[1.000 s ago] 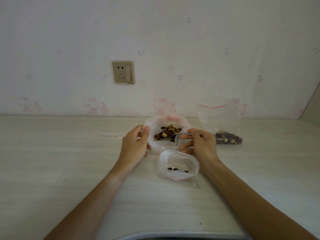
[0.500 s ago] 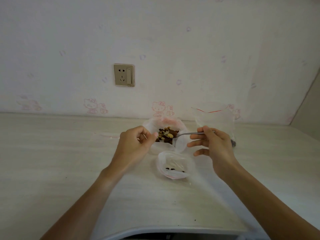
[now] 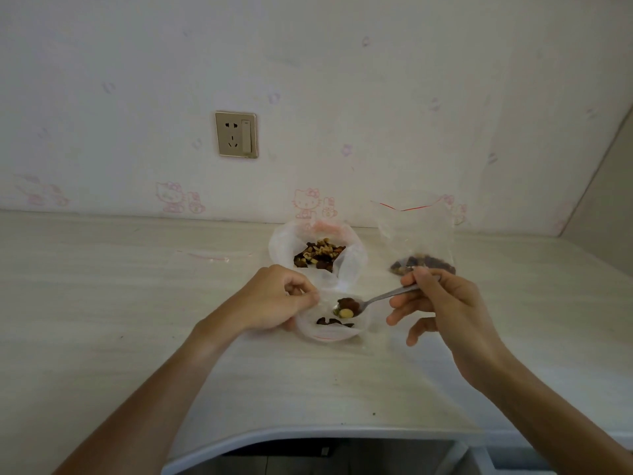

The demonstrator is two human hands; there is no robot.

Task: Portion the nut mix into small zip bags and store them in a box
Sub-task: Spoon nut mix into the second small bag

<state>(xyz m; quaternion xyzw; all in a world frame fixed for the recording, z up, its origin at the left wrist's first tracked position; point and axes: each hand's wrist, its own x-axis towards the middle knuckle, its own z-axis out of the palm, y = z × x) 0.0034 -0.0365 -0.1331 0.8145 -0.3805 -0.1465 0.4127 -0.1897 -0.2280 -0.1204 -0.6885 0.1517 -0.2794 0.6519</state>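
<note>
Your right hand (image 3: 442, 303) pinched the spoon (image 3: 370, 303), bowl loaded directly over the small bag (image 3: 334, 325), whose mouth your left hand (image 3: 277, 298) pinched open.

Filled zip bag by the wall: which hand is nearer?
Right. The right hand sits just in front of the filled zip bag; the left hand is farther left, pinching the small bag.

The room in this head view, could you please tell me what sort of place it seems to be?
Probably a home, perhaps a child's bedroom or study nook: cartoon-cat wallpaper, a wall socket above a pale wood-grain desk, and bags of nut mix being portioned by hand.
</note>
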